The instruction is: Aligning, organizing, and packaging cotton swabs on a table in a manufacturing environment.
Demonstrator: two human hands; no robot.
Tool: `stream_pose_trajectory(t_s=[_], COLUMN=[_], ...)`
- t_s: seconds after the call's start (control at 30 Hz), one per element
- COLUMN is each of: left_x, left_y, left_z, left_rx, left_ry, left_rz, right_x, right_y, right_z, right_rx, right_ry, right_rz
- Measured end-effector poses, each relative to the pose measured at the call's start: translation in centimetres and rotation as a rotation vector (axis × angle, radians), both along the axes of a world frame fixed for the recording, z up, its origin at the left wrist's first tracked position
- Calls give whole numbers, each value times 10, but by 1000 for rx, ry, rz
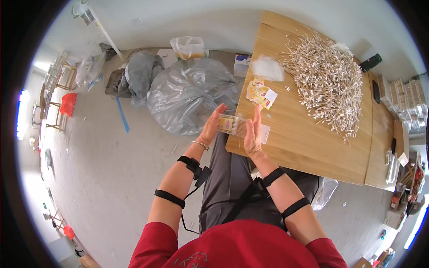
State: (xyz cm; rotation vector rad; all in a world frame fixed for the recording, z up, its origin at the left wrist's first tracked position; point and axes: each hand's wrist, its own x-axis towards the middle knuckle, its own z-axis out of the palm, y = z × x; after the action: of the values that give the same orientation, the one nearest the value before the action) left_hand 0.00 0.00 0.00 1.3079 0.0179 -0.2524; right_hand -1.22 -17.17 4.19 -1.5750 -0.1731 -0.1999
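Just off the near left corner of the table, a bundle of cotton swabs (234,125) with a yellow label card lies sideways between my palms. My left hand (209,128) presses against its left end, fingers stretched out. At the other end my right hand (253,137) stands with straight fingers, palm against the bundle. A loose heap of cotton swabs (328,82) covers much of the wooden table (304,149). Left of the heap lie several yellow and white label cards (259,94), with a stack of clear plastic bags (268,68) behind them.
A large grey plastic sack (190,96) sits on the floor left of the table. Behind it are a white carrier bag (187,47) and a small box (242,64). A dark cylinder (371,62) and a black phone-like object (376,91) lie at the table's far right.
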Motion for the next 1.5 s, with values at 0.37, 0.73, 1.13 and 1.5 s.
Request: stream_pose_trajectory(t_s=[0.37,0.73,1.13,1.5], left_x=[-5,-10,-43,-32], left_y=[-5,-6,-35,-58], left_z=[16,8,17,47], left_rx=[61,369,-429,-263], left_ry=[-60,-107,510,500], left_rz=[-3,216,528,563], right_x=[-1,0,-1,3], right_y=[39,48,46,41], right_z=[4,-6,-7,-5], right_rx=[18,-4,161,-187], right_ry=[13,76,212,64], right_rz=[-7,32,60,59])
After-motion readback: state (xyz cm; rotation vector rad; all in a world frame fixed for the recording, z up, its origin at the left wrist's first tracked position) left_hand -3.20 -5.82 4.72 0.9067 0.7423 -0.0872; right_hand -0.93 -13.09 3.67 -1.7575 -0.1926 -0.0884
